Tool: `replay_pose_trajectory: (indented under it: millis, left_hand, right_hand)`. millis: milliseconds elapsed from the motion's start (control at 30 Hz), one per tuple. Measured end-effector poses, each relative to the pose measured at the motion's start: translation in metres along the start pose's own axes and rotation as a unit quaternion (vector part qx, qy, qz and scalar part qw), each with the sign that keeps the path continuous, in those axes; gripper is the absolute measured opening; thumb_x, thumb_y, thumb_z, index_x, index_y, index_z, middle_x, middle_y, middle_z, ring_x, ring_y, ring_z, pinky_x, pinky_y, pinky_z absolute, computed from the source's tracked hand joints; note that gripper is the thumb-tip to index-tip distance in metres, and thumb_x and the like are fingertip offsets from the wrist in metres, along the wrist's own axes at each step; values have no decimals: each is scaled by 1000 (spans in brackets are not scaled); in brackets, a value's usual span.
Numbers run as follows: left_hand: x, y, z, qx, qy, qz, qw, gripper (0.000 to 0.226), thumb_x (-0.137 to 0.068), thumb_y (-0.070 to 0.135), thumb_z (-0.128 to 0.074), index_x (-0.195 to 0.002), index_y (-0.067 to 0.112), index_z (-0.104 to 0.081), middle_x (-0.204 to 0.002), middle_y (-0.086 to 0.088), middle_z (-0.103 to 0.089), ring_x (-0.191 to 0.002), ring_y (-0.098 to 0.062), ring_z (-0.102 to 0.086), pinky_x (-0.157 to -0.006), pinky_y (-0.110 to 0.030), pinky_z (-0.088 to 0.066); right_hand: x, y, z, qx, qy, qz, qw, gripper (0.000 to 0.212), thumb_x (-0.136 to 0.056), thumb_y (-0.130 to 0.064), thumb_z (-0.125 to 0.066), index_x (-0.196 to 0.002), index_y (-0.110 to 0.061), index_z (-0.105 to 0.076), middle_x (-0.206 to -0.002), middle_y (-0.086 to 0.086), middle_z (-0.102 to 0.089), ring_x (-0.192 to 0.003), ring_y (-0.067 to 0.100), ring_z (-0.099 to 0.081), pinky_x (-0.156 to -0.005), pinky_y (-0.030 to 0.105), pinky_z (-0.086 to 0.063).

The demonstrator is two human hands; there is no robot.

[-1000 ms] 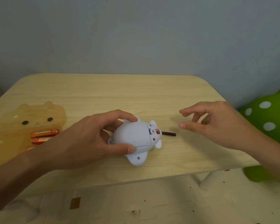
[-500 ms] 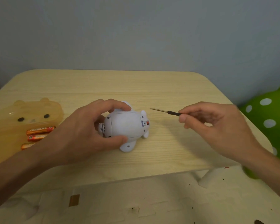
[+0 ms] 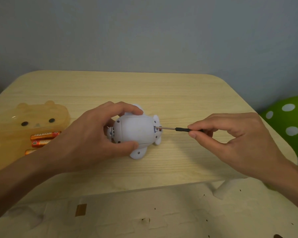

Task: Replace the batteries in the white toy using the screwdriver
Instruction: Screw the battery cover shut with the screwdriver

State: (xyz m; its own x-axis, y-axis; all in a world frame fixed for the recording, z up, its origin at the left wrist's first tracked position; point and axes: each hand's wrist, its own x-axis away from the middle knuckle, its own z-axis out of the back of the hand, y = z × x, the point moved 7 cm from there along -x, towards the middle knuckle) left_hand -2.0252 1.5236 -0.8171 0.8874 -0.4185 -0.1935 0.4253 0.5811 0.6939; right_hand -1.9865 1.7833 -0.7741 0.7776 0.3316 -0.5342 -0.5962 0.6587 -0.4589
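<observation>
- I logged the left hand (image 3: 86, 136) curled round the toy (image 3: 136, 131) — thumb near, fingers over the far side; toy sat on the table (image 3: 162, 93), mid-way across.
- Right hand (image 3: 230, 140) pinched the screwdriver (image 3: 181, 129) handle, thumb and forefinger; tip touched the toy's right end.
- Batteries (image 3: 45, 134) lay left, by the amber bear case (image 3: 15, 121).

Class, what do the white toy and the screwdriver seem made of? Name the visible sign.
The white round toy: likely matte moulded plastic, with seams and screw holes. The slim screwdriver: shiny shaft looks metal; black handle probably plastic or rubber, too small to tell.
</observation>
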Motion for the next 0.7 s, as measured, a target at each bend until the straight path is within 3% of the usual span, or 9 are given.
replay_pose_trajectory:
  millis: [133,333,633,700]
  left_hand:
    - [-1,-1,0,1,-4,5,1000,65,-63,65,-70,-125,60,-54,-132,21,-59,-95,-10,-69,-76,-20,-55]
    - [0,-1,0,4,5,9,1000,60,-71,52,-84,-124,59,-56,-128,22,-60,-93,-10,-67,-75,-13,-51]
    - [0,0,1,1,3,6,1000,62,-71,51,-86,-125,58,-56,-127,20,-61,-91,-9,-66,-74,-13,-51]
    - [-1,0,0,0,0,4,1000,63,-67,59,-79,-126,58,-55,-127,20,-60,-91,-8,-66,-76,-15,-52]
  right_hand:
    - [1,2,-1,3,-5,-4,1000,12,-85,-17,-81,-96,-16,-85,-80,-15,-78,-69,7,-73,-70,13,-56]
    - [4,4,0,0,-2,-9,1000,11,-84,-16,-81,-94,-17,-85,-78,-12,-79,-69,8,-73,-69,18,-58]
    - [9,-5,-6,63,-10,68,996,10,-85,-10,-80,-93,-6,-85,-80,-4,-79,-69,3,-68,-71,15,-57]
    - [10,-5,-7,63,-8,74,995,10,-85,-9,-80,-93,-5,-85,-80,-2,-79,-70,2,-67,-71,16,-57]
